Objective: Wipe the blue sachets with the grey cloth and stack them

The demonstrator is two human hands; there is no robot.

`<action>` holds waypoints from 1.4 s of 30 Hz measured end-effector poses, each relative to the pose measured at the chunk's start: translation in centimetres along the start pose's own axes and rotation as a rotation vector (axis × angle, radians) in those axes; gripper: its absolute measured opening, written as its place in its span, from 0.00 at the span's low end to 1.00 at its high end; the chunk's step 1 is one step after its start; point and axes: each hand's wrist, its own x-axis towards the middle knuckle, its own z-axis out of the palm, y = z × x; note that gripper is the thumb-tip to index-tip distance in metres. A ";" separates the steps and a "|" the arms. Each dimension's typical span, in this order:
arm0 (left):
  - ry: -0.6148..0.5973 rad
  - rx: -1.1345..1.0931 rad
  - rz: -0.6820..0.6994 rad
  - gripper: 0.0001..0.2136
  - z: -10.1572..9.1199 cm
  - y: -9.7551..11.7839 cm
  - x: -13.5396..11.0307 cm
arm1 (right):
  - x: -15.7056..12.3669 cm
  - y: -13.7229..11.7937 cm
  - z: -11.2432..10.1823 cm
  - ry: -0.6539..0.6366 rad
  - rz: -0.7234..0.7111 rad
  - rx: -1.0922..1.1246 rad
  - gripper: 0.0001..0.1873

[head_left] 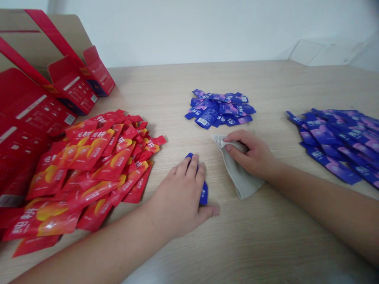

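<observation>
Red foil sachets (89, 173) lie heaped beside the left hand (182, 197) — fingers flat, pressing a small blue foil sachet (203, 192) onto the wooden table (237, 244). Right hand (254, 156) clenches a grey cloth (241, 177) — blue sachet piles (220, 108) beyond; their print is unreadable.

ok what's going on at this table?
A person's left hand presses flat on one blue sachet on the wooden table. The right hand grips a grey cloth. Red sachets are piled left beside red cartons; blue sachet piles lie at centre and right.
</observation>
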 end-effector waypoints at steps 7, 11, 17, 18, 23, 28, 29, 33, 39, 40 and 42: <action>0.144 -0.110 -0.013 0.31 -0.1 -0.3 0.4 | -0.1 0.1 0.1 -0.002 -0.003 0.004 0.07; 0.261 -0.237 -0.027 0.24 0.2 -0.9 0.6 | -0.1 0.2 0.0 -0.007 -0.001 0.002 0.07; 0.289 -0.170 0.050 0.23 0.8 -1.0 1.1 | 0.0 0.1 0.0 0.006 -0.005 0.009 0.07; 0.309 -0.162 0.059 0.23 0.9 -1.0 1.1 | 0.0 0.1 0.0 0.010 -0.005 0.010 0.07; 0.418 -0.011 0.157 0.21 0.4 -0.9 0.5 | 0.0 -0.1 -0.1 0.058 0.058 0.004 0.07; 0.172 0.223 0.251 0.17 -0.4 0.4 0.2 | -0.1 0.0 0.1 0.137 0.144 0.027 0.08; 0.121 0.213 0.240 0.15 -0.4 0.6 0.3 | 0.0 0.0 0.1 0.143 0.153 0.031 0.08; 0.129 0.021 0.269 0.15 -0.4 -0.2 0.5 | 0.0 -0.1 0.1 0.124 0.162 0.045 0.08; 0.207 0.000 0.129 0.19 -0.3 -2.3 1.0 | 0.0 -0.2 -0.1 0.095 0.132 0.031 0.08; 0.172 -0.018 0.118 0.21 -0.4 -2.2 1.1 | 0.0 -0.2 0.0 0.086 0.123 0.026 0.08; 0.104 -0.065 0.112 0.28 -0.6 -1.9 1.0 | -0.1 -0.2 0.0 0.067 0.104 0.023 0.09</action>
